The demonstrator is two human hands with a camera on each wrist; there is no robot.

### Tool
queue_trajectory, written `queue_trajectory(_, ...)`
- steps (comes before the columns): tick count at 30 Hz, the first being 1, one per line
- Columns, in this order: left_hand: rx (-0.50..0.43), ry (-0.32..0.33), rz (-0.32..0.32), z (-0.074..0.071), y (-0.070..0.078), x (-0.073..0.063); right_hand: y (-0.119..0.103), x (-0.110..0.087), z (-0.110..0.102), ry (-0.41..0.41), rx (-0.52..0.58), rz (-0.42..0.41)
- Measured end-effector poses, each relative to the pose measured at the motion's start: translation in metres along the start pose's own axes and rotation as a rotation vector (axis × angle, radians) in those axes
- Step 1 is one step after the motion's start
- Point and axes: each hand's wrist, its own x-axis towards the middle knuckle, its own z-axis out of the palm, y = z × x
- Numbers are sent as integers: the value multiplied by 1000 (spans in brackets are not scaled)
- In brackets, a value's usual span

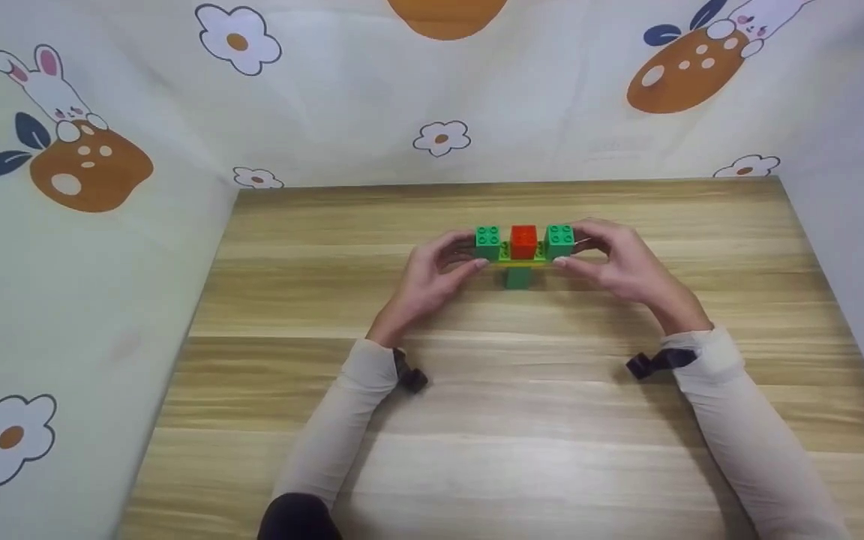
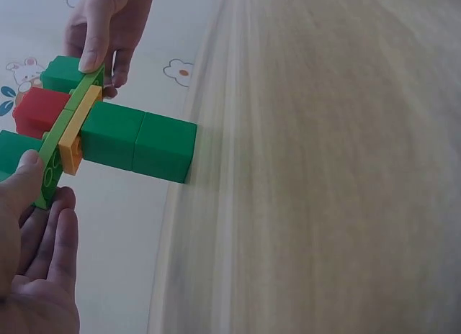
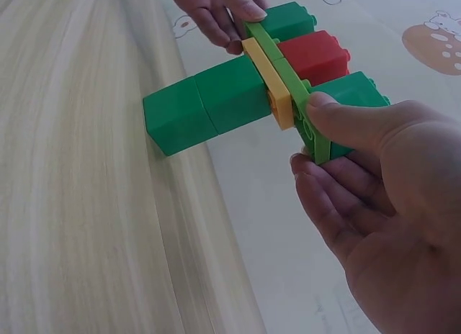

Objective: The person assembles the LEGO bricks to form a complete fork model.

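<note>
A toy building-brick structure stands on the wooden table between both hands. Its column is two stacked green bricks (image 2: 137, 138), topped by a yellow-orange plate (image 3: 268, 82). Across that lie light green plates (image 3: 288, 78), which carry a red brick (image 1: 523, 241) in the middle and a green brick at either end. My left hand (image 1: 432, 276) pinches the left end, beside the left green brick (image 1: 487, 241). At the opposite end, my right hand (image 1: 623, 262) pinches the plate near the right green brick (image 1: 559, 240), thumb in front and fingers behind or under.
The wooden table (image 1: 507, 420) reaches to a pale cloth backdrop (image 1: 342, 97) printed with flowers, rabbits and fruit, at the back and sides. Black straps (image 1: 661, 363) circle both wrists over light sleeves. A dark rounded shape (image 1: 298, 517) shows at the lower edge.
</note>
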Motion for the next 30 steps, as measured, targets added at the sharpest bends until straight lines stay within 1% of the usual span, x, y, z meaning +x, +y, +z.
queue_trajectory(3,-1,-5,5,0,1,0,0,0,0,5,-4,-3)
queue_trajectory(10,54,7,41,0,-2,1,5,1,3,16,14,-43)
queue_trajectory(15,59,8,50,0,-3,0,6,0,4,17,5,-60)
queue_trajectory(18,64,3,53,1,-2,-1,5,-1,4,12,-1,-58)
queue_trajectory(24,73,13,30,1,0,-2,5,0,5,6,-3,-37)
queue_trajectory(30,95,9,51,1,1,-2,7,-1,5,18,37,-31)
